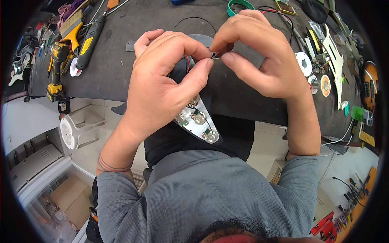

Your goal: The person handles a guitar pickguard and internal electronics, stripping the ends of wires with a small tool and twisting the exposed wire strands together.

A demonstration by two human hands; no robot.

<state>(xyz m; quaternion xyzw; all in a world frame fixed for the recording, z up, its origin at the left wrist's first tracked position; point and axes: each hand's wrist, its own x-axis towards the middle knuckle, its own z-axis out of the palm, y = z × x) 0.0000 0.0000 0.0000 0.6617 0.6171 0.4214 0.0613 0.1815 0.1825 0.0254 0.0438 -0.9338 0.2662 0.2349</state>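
My left hand (162, 77) pinches a thin wire (215, 58) between thumb and index finger. My right hand (261, 56) is curled close to the wire's end, its index fingertip almost at my left fingers; what it grips, if anything, is hidden. Beneath my left hand lies a guitar pickguard with a silver back (196, 129), partly hidden, carrying round potentiometers (199, 118) and black and red wires. A loose black wire arches on the dark bench (113, 48) behind my hands.
On the left are a yellow-black drill (58, 60), a brush (71, 28) and a long black tool (91, 40). On the right lie several spools (325, 85), a cream guitar plate (338, 69) and a green tape roll (241, 7) farther back. A white stool (73, 127) stands below left.
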